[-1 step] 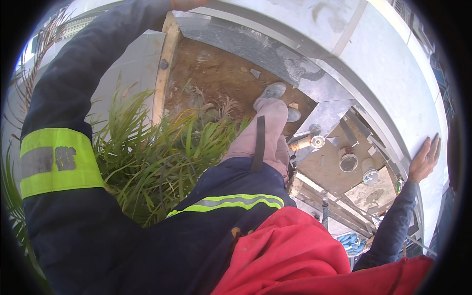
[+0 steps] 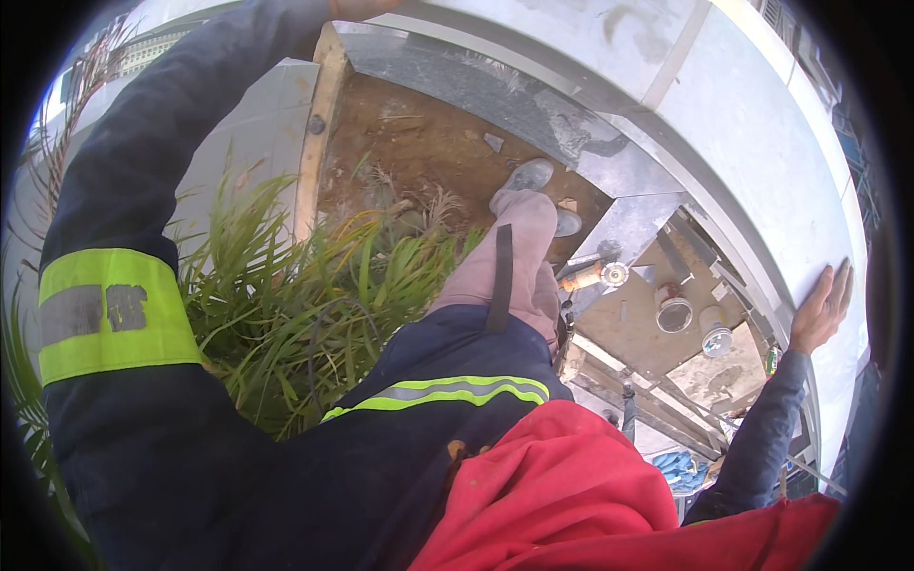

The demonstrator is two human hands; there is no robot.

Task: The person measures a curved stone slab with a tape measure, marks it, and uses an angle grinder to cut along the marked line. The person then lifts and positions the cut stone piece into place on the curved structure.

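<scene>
A long pale grey slab (image 2: 752,124) curves across the top and right of the view. My right hand (image 2: 821,309) lies on its outer part at the far right, fingers stretched out and holding nothing. At the top edge, only part of my left hand (image 2: 367,8) shows, next to the slab's left end and the top of a wooden post (image 2: 319,133). Its fingers are cut off by the picture's edge, so their pose is hidden. Below the slab, an angle grinder (image 2: 592,277) with a round disc lies on a ledge, away from both hands.
Long-leaved green plants (image 2: 324,314) crowd my left side. My shoes stand on brown soil (image 2: 409,133). At the lower right are two buckets, one reddish (image 2: 674,312) and one white (image 2: 716,335), wooden boards (image 2: 657,390) and blue gloves or cloth (image 2: 681,470).
</scene>
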